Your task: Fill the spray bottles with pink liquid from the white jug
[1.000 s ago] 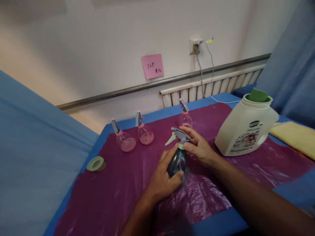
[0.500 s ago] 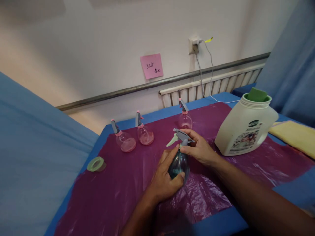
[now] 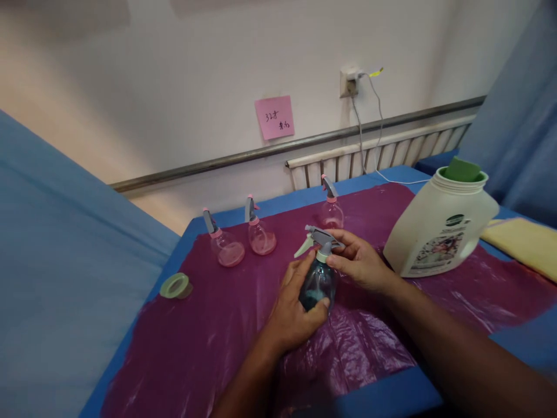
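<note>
In the middle of the head view is a dark teal, see-through spray bottle (image 3: 319, 283) with some liquid inside. My left hand (image 3: 292, 316) is wrapped round its body. My right hand (image 3: 364, 266) has its thumb and fingers closed on the pale green collar (image 3: 322, 255), just under the grey spray head (image 3: 321, 237). The spray head sits on the bottle's neck, its light green trigger pointing left. Behind my hands stand a pink-collared spray bottle (image 3: 332, 213) and, farther left, two more, one central (image 3: 262, 238) and one outermost (image 3: 228, 249), each with pinkish liquid.
A white jug (image 3: 429, 232) with something green (image 3: 462, 170) in its mouth stands at right, beside a yellow cloth (image 3: 524, 239). A pale green funnel-like piece (image 3: 175, 287) lies at left. Purple plastic sheeting (image 3: 209, 348) covers the blue table (image 3: 394, 396). A cable (image 3: 380, 136) hangs behind.
My right hand's thumb has shifted slightly round the collar, and the spray head has turned a little. The whole view has moved slightly; my left hand keeps its hold on the bottle.
</note>
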`<state>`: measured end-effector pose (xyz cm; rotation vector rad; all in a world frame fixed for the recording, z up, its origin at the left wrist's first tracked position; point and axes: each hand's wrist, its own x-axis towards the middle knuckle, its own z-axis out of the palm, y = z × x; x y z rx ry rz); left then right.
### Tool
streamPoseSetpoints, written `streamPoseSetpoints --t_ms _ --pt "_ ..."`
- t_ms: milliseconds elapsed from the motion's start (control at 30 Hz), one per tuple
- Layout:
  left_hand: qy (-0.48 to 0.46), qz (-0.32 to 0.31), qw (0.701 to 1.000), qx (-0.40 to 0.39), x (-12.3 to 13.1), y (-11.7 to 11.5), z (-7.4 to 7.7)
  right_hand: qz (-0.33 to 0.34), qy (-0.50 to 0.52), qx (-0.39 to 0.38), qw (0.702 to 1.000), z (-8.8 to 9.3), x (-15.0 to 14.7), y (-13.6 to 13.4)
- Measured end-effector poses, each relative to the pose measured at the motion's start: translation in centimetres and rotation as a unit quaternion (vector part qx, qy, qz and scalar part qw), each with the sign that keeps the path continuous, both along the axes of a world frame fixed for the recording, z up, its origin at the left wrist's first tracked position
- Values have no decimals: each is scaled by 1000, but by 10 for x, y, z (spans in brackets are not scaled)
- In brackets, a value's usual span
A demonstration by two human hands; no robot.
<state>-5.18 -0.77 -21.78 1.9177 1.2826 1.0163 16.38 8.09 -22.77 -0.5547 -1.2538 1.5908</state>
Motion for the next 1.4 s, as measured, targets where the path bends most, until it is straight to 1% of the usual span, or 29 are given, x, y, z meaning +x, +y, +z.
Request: streamPoseSetpoints --t_ms 67,133,200,300,367,433,533,567,633,733,833,933,1033,1100,1167,1267,1300,1333,1367,1400 --pt "3 16 1000 6 1 1 -3 -6 -4 -8 1000 1 -1 -2" --pt "2 41 999 3 2 3 -9 -31 -11 -9 999 2 -1 -3" --pt "-10 76 997 16 2 5 -17 -85 -23 8 996 4 -2 -3" --pt "-35 137 987 82 2 11 -25 -185 -61 58 979 13 -3 5" --pt "-51 176 975 126 1 14 -27 -235 -92 96 963 22 -6 17" --pt "-68 198 965 158 -1 16 -25 -268 -127 140 945 32 -15 35" --pt "-66 185 965 175 -3 16 -19 -302 -202 198 911 42 -37 72" --pt "-58 176 968 172 -4 15 -17 -312 -232 204 898 44 -46 85" --pt "-40 163 973 157 -4 13 -16 -327 -265 202 884 42 -62 109" --pt "-23 154 978 138 -4 9 -17 -338 -299 194 871 32 -78 134" --pt "-13 145 979 142 -2 7 -18 -346 -330 191 858 14 -83 145" --pt "-8 139 979 147 0 5 -17 -353 -355 197 843 -2 -83 147" --pt "0 134 980 149 1 5 -16 -360 -370 211 830 -10 -82 147" --pt "4 136 979 152 2 5 -16 -363 -376 222 823 -10 -81 144" --pt "4 144 978 152 2 5 -17 -372 -378 232 815 -6 -79 135" --pt "-22 166 975 144 4 3 -16 -399 -356 277 799 1 -76 108" --pt "-40 177 973 140 5 3 -15 -398 -338 302 798 4 -76 97" --pt "-63 191 970 136 5 2 -15 -383 -317 326 804 6 -79 87" --pt "-85 202 966 133 5 2 -15 -356 -300 342 816 8 -84 78" --pt "-105 211 963 131 5 3 -15 -322 -289 341 834 9 -90 71"
